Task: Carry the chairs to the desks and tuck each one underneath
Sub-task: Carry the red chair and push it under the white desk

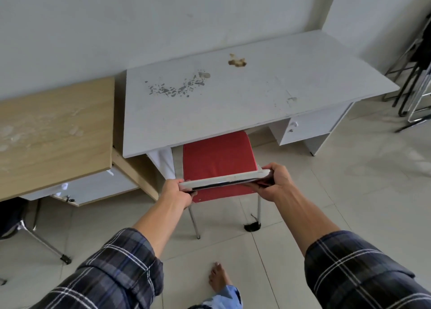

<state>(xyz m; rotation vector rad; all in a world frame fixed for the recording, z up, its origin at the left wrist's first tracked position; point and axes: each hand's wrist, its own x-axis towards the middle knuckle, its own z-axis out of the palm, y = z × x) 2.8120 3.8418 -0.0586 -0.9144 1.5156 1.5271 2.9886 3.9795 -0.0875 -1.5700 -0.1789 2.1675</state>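
Observation:
A chair with a red padded seat (pixel 218 159) and chrome legs stands at the front of a white desk (pixel 245 94), its seat's far edge under the desktop. My left hand (pixel 178 193) grips the left end of the chair's backrest top (pixel 224 182). My right hand (pixel 274 182) grips the right end. Both rear chair legs reach the tiled floor; the front legs are hidden under the desk.
A wooden desk (pixel 53 131) with a hanging white drawer front stands to the left, with a dark chair (pixel 28 229) under it. Stacked metal chair frames (pixel 415 80) stand at the right wall. My bare foot (pixel 218 277) is on the floor behind the red chair.

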